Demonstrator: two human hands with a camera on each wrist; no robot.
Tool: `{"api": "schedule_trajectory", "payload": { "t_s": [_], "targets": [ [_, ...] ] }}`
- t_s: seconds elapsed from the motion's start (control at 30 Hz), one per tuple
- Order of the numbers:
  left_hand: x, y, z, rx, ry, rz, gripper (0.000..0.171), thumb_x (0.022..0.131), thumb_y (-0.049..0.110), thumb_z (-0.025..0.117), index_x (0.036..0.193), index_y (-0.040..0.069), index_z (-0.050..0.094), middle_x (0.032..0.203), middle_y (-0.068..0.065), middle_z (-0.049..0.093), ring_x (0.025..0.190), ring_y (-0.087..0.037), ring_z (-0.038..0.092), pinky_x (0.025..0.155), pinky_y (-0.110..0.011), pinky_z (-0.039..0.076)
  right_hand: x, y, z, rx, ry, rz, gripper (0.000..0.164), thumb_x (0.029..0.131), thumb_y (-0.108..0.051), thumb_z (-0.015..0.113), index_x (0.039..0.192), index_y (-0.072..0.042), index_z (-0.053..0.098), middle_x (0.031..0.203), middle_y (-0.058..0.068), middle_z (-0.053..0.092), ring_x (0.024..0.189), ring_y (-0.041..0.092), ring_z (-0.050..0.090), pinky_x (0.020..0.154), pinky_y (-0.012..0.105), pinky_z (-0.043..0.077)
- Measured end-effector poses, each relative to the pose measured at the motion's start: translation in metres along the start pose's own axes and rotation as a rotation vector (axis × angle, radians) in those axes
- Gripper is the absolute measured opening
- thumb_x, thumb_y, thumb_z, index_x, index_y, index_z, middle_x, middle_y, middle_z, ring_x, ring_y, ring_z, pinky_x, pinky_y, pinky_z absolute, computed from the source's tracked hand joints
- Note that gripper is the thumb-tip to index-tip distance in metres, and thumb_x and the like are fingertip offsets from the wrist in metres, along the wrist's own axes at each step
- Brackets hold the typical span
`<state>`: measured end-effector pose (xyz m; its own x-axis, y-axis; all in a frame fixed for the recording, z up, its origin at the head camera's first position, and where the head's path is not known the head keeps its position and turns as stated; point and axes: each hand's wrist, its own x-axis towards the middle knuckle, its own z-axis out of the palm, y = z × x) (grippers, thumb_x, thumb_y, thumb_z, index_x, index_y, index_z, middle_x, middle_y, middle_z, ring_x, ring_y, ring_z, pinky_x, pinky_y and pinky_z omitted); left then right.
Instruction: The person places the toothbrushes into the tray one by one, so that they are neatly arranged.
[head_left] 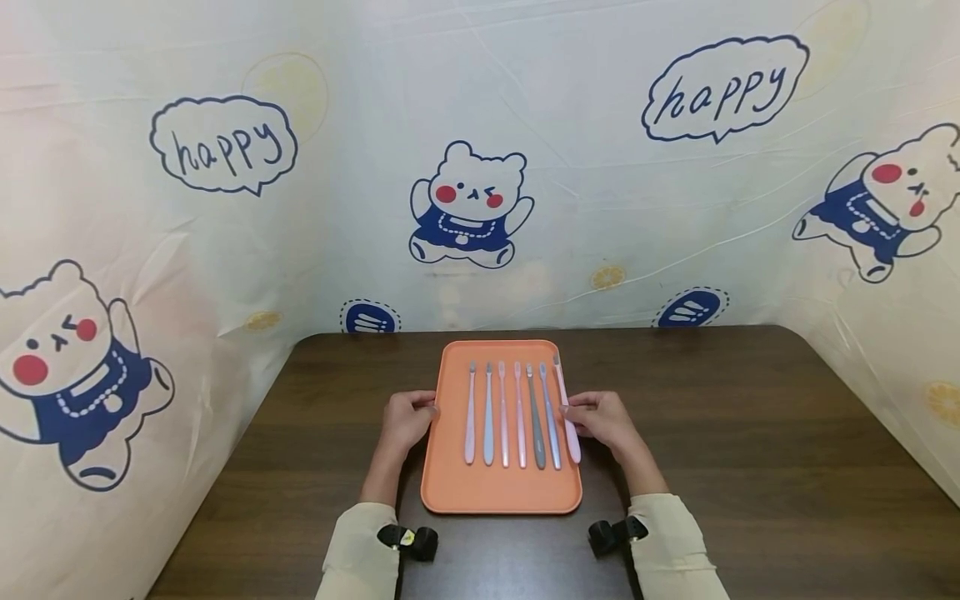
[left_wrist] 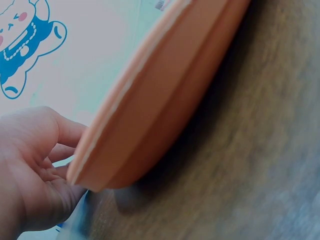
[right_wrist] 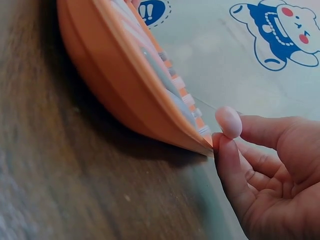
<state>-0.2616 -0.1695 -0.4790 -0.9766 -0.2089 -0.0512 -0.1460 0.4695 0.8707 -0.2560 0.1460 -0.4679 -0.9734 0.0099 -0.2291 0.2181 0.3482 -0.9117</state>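
An orange tray (head_left: pixel 502 493) lies on the table, with a row of toothbrushes side by side in it: pink, blue and grey ones. At its left edge, my left hand (head_left: pixel 407 418) grips the rim; the left wrist view shows the fingers (left_wrist: pixel 70 131) at the tray's far end. My right hand (head_left: pixel 606 419) is at the right edge and pinches a pink toothbrush (head_left: pixel 572 442) between thumb and finger. This toothbrush leans along the right rim, its handle end (right_wrist: pixel 229 122) facing the right wrist camera. The right fingertips are close against the rim; contact is hard to tell.
The dark wooden table (head_left: pixel 750 433) extends on both sides of the tray. Behind it hangs a pale curtain (head_left: pixel 585 208) printed with cartoon bears. Black wrist cameras (head_left: pixel 424 543) are strapped over both sleeves near the tray's front corners.
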Motion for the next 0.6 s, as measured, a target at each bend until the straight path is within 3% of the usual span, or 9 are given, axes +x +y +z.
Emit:
{"api": "schedule_trajectory", "payload": {
  "t_s": [0.37,0.6],
  "targets": [
    [-0.0001,-0.0001,0.0,-0.006,-0.001,0.007,0.032,0.089,0.004,0.064,0.118,-0.002,0.074,0.109,-0.019,0.074,0.098,-0.026,0.069,0.077,-0.03,0.057,0.0004,0.0004,-0.0003,-0.014,0.032,0.026,0.032,0.094,-0.017,0.071,0.117,0.005,0.07,0.113,0.02,0.072,0.084,0.015,0.069,0.082,0.035,0.062],
    [-0.0001,0.0002,0.0003,-0.01,0.002,0.007,0.031,0.089,0.004,0.064,0.118,-0.002,0.074,0.108,-0.019,0.074,0.097,-0.025,0.069,0.076,-0.029,0.057,0.0003,0.0,-0.0003,-0.042,0.05,0.014,0.032,0.092,-0.016,0.073,0.115,0.006,0.07,0.105,0.02,0.074,0.076,0.012,0.067,0.076,0.032,0.062]
  ]
}}
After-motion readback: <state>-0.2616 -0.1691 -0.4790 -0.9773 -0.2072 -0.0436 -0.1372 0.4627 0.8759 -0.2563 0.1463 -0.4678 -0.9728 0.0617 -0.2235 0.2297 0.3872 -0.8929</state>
